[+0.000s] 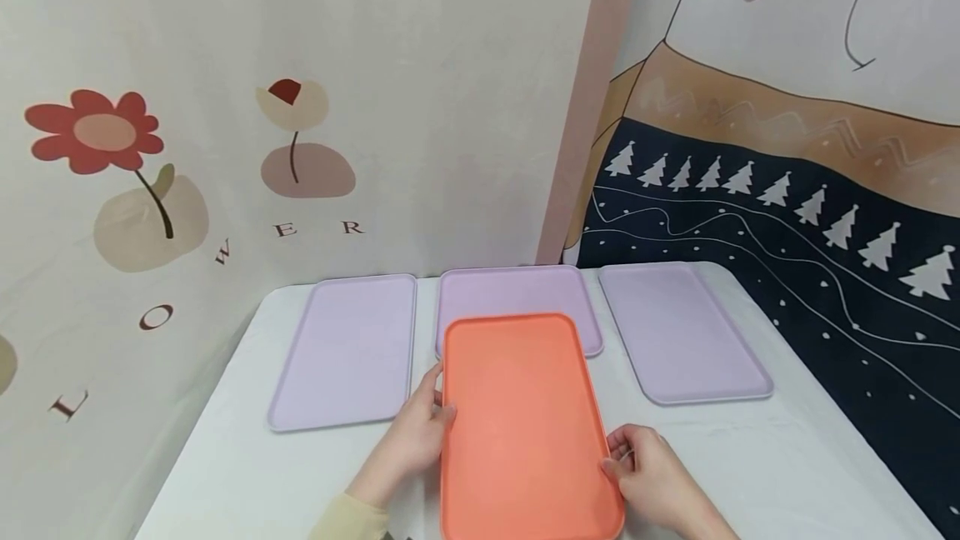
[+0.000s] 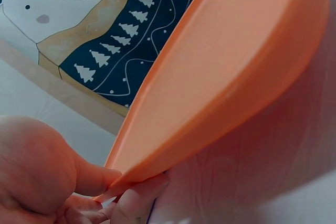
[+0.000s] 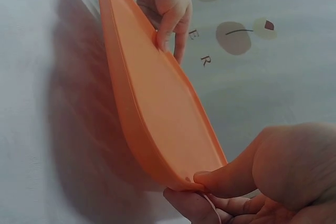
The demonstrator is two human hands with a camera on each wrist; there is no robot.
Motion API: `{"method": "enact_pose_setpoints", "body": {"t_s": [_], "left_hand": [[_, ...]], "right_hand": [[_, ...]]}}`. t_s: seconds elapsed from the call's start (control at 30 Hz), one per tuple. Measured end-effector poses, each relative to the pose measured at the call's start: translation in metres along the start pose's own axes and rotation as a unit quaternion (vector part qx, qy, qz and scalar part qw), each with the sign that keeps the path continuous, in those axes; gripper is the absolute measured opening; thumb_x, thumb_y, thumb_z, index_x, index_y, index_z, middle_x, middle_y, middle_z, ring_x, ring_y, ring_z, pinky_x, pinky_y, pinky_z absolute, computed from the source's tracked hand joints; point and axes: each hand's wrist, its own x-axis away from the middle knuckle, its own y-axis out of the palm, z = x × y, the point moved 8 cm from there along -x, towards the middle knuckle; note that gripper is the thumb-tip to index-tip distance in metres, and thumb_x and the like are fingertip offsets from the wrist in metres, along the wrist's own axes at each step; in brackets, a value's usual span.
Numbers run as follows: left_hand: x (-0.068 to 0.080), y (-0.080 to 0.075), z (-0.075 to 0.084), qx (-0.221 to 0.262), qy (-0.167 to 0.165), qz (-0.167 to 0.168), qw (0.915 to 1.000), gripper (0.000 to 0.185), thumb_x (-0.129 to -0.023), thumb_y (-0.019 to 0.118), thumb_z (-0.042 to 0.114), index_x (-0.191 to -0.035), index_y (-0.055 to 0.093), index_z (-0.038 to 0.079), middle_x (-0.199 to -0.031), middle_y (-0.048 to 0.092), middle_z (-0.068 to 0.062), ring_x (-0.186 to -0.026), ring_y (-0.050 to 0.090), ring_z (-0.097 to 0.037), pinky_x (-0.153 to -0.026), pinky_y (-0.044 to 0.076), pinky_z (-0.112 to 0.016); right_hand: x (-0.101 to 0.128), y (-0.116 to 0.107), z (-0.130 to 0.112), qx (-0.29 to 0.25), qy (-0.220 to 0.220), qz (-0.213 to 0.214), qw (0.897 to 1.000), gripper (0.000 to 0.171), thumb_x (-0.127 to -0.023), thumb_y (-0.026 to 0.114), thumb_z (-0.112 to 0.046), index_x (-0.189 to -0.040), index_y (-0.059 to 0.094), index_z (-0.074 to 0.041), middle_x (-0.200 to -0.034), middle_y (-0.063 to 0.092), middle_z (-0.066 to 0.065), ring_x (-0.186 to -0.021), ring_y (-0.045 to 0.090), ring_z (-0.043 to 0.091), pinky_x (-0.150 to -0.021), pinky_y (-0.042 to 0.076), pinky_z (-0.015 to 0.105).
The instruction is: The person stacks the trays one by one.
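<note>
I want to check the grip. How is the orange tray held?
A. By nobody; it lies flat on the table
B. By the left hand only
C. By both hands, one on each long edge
C: the left hand and the right hand each pinch a long edge of the orange tray.

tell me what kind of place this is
Probably a staged recording setup, not a lived-in room: a white-covered table is backed by printed cloth backdrops, and three lilac trays lie in a row. Both hands hold an orange tray.

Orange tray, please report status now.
Left hand and right hand grip orange tray by its long edges. It overlaps middle purple tray. Nothing blocking.
</note>
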Motion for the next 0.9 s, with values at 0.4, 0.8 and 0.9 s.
{"method": "enact_pose_setpoints", "body": {"t_s": [0.4,0.8,0.9], "left_hand": [[0.007,0.009,-0.006,0.015,-0.005,-0.026,0.9995,0.065,-0.103,0.061,0.002,-0.160,0.030,-0.005,-0.101,0.062,-0.009,-0.083,0.063,-0.018,-0.072,0.055,-0.040],[0.018,0.015,-0.007,0.044,-0.004,-0.044,0.9980,0.068,-0.103,0.061,0.003,-0.161,0.027,-0.007,-0.100,0.063,-0.010,-0.081,0.066,-0.019,-0.070,0.057,-0.039],[0.020,0.017,-0.007,0.039,-0.009,-0.050,0.9979,0.068,-0.103,0.061,0.003,-0.161,0.026,-0.006,-0.100,0.063,-0.010,-0.081,0.066,-0.019,-0.069,0.057,-0.039]], "right_hand": [[0.007,0.004,0.014,-0.014,0.021,-0.049,0.998,0.009,-0.092,0.071,0.006,-0.094,0.062,0.004,-0.078,0.058,0.004,-0.069,0.057,0.015,-0.058,0.051,0.026],[0.015,0.007,0.022,-0.021,0.013,-0.070,0.997,0.011,-0.092,0.071,0.006,-0.092,0.061,0.001,-0.076,0.056,0.002,-0.067,0.055,0.010,-0.058,0.048,0.025],[0.018,0.008,0.023,-0.017,0.008,-0.072,0.997,0.012,-0.091,0.071,0.006,-0.091,0.060,0.000,-0.076,0.055,0.002,-0.066,0.054,0.008,-0.058,0.048,0.024]]}}
